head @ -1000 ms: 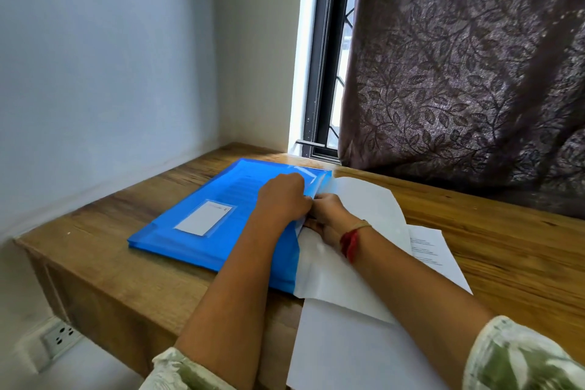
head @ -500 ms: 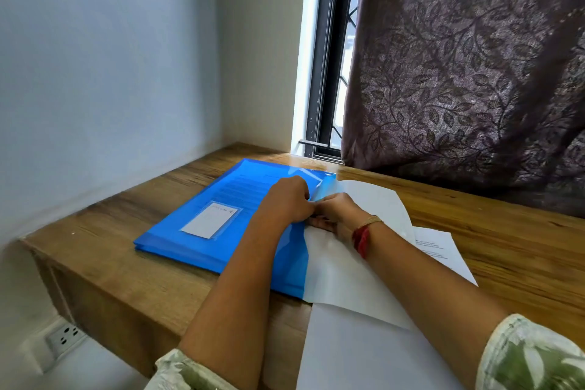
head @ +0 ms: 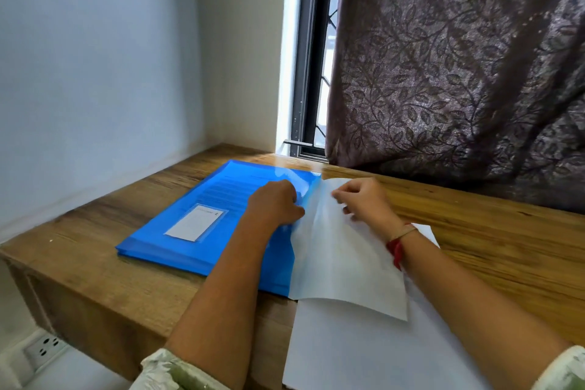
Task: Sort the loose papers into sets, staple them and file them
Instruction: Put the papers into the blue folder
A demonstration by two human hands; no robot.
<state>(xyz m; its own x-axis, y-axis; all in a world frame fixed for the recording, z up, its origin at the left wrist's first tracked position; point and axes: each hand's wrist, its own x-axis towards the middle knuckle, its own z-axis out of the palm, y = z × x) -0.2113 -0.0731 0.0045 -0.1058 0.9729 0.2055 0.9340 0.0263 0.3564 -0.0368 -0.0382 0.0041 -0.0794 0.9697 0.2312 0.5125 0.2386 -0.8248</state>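
Observation:
A blue plastic file folder lies on the wooden desk, with a white label on its cover and printed pages showing through. My left hand grips the folder's right edge with curled fingers. My right hand pinches the top of a white sheet that curves up beside the folder's opening. More white paper lies flat beneath it at the desk's front edge, and another sheet's corner shows behind my right wrist.
A dark patterned curtain hangs over the desk's back right. A window frame stands behind the folder. Pale walls close the left side, and a wall socket sits below the desk's front left corner.
My right hand has moved right, away from my left hand, pulling the sheet's top edge up and away from the folder's edge. My left hand stays on the folder.

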